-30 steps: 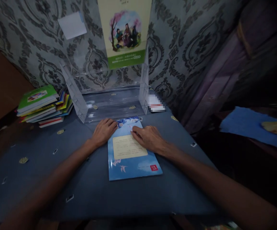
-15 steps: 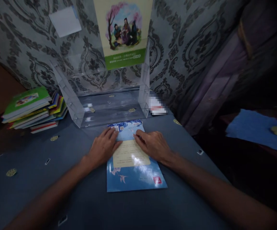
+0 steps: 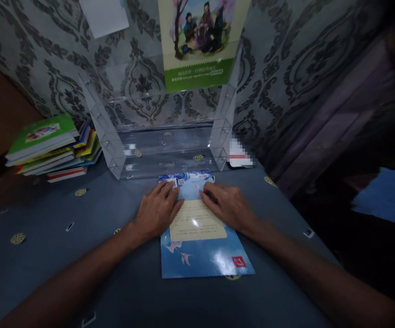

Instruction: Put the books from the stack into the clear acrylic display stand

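Observation:
A blue book [image 3: 204, 262] lies flat on the cloth-covered table in front of me. On its upper face are a cream text panel, pale birds, a small red square and, at the far edge, a QR code. My left hand [image 3: 158, 205] rests on the book's left side, fingers stretched forward and thumb apart, covering part of the cover. On the right side, my right hand [image 3: 231, 202] touches the cover with bent fingers; its thumb and index finger are slightly apart, with nothing visible between them. Just beyond the book stands a clear acrylic rack [image 3: 113, 143].
Another book [image 3: 197, 68] with a green band and a picture of people stands upright on the rack. Stacked books [image 3: 47, 141] sit at the left. A partly blurred white item [image 3: 240, 157] lies right of the rack. The dark cloth [image 3: 47, 273] has small printed patterns.
The view has shifted, so the rack, books and hands appear farther right. Both hands stay on the blue book in nearly the same pose.

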A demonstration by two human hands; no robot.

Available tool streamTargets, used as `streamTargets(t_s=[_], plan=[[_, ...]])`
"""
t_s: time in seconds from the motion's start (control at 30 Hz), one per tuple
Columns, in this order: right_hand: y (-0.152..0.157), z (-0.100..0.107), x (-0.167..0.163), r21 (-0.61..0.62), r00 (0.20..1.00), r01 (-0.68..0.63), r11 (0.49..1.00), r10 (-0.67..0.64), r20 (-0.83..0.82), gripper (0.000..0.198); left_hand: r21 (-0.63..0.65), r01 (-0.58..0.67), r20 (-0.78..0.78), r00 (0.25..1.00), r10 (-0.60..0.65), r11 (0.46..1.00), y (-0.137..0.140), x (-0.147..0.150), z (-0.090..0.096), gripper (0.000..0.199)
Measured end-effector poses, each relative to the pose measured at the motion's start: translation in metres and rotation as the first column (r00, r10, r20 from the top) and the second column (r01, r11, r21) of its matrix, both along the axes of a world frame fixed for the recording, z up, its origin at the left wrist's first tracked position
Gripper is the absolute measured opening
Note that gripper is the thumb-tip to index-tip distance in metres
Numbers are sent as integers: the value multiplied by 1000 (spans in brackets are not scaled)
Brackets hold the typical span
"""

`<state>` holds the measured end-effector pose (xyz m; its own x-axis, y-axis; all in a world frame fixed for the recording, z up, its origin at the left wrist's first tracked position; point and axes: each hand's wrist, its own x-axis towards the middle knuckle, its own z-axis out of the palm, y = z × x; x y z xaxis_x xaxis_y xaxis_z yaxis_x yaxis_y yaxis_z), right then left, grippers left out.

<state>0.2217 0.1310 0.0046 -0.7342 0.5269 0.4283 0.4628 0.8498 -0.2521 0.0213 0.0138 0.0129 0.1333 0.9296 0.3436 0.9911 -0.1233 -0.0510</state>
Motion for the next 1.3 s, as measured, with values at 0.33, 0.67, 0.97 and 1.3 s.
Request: streamTargets(t_s=[0.33, 0.67, 0.97, 1.3], plan=[[-6, 9, -1, 247, 994, 6, 969, -31, 100, 25, -22, -18, -10, 1000, 18, 1000, -2, 3, 7, 33], [-8, 13, -37, 217, 990, -125, 968, 107, 93, 25, -23, -5, -79, 997, 3, 1000, 4, 2, 15, 21], [18, -10, -70, -144, 873, -488, 861, 483, -71, 47, 192, 75, -163, 986, -43, 978, 1, 0, 2, 14], [17, -7, -76, -176, 900, -423, 889, 434, 28, 48, 94, 20, -153, 988, -5, 995, -2, 4, 8, 19]])
